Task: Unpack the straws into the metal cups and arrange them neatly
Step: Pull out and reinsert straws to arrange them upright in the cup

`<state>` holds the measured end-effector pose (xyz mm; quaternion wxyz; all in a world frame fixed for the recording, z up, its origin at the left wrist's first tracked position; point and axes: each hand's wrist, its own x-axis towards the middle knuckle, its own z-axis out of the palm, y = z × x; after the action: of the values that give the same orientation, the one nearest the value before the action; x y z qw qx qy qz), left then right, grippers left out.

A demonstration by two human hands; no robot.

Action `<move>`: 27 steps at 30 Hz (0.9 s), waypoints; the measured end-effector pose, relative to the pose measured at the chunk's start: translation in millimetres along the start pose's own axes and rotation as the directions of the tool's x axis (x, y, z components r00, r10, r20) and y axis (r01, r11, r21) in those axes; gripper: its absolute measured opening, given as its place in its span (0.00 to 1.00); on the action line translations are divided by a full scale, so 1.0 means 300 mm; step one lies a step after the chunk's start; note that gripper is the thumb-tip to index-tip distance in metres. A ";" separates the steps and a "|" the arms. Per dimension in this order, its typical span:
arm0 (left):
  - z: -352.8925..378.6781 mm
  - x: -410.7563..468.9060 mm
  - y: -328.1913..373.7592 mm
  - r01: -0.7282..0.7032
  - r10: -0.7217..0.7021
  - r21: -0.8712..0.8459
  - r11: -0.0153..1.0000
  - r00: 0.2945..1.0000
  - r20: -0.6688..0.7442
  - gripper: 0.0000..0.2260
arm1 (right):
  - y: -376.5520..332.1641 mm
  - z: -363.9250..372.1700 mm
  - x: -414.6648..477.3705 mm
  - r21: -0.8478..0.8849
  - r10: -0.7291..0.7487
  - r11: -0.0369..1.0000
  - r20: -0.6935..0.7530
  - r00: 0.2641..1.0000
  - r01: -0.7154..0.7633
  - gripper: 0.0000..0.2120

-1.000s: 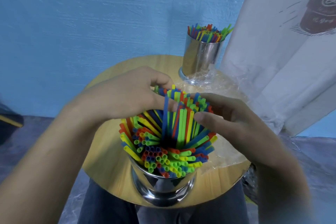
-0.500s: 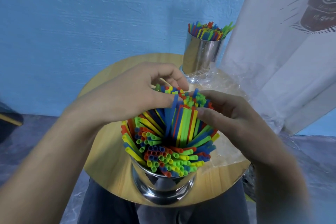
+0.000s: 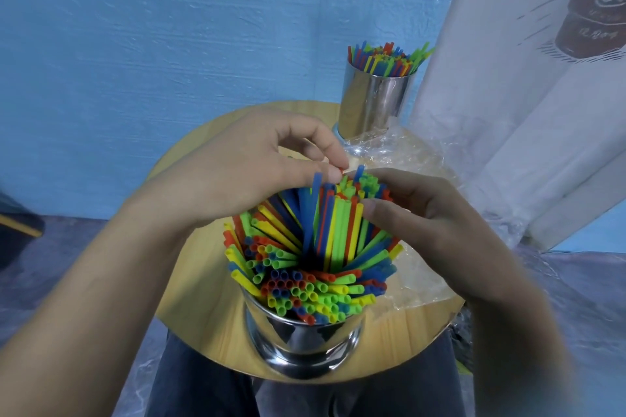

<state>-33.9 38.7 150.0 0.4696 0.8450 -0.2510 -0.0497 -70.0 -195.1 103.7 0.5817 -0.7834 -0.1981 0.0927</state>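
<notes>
Head view: on the round wooden surface [image 3: 200,294] the near shiny metal cup [image 3: 305,342] stands at the near edge, packed with coloured plastic straws [image 3: 305,267]. The near straws fan out low over the rim. A taller group at the far side stands nearly upright between the hands.

The left hand [image 3: 244,179] has its fingers [image 3: 325,149] curled, and thumb and forefinger pinch the tips of a few upright straws. The right hand [image 3: 437,227] curves its fingers round the right side of that upright group, with the thumb pressed against it.

The far metal cup [image 3: 376,105] stands at the far edge, touching the crumpled clear plastic wrapper [image 3: 420,281], and holds its own filled set of straws [image 3: 386,59].

Risks, as I judge them:
- The near cup sits close to the edge, so a sideways push on the tall straws could tip it off.
- The splayed straws could slip over the rim if the bundle is squeezed unevenly.
- A hard pinch could kink the tips.

Counted:
- two metal cups
- two hands
- one wrapper
- one surface
- straws too many to count, in blue, green, yellow and red
</notes>
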 end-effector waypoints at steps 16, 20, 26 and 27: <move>-0.007 -0.012 0.006 -0.019 0.021 0.027 0.999 0.994 -0.110 0.05 | -0.003 0.003 -0.013 0.001 -0.010 1.000 -0.018 1.000 0.010 0.15; -0.014 -0.011 0.005 -0.071 0.056 -0.075 0.995 0.981 -0.185 0.05 | 0.000 0.002 -0.015 0.005 -0.014 1.000 -0.019 1.000 0.014 0.16; -0.022 -0.007 0.025 -0.245 0.143 -0.234 0.941 0.914 -0.380 0.02 | -0.009 0.012 -0.019 0.000 -0.084 0.996 -0.101 0.991 0.085 0.20; -0.025 -0.009 0.030 -0.283 0.141 -0.272 0.920 0.885 -0.444 0.03 | -0.012 0.013 -0.019 -0.018 -0.096 0.995 -0.103 0.990 0.095 0.19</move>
<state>-37.1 41.7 161.1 0.6490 0.7125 -0.2256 0.1424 -77.5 -193.1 105.3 0.5900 -0.7805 -0.2054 0.0227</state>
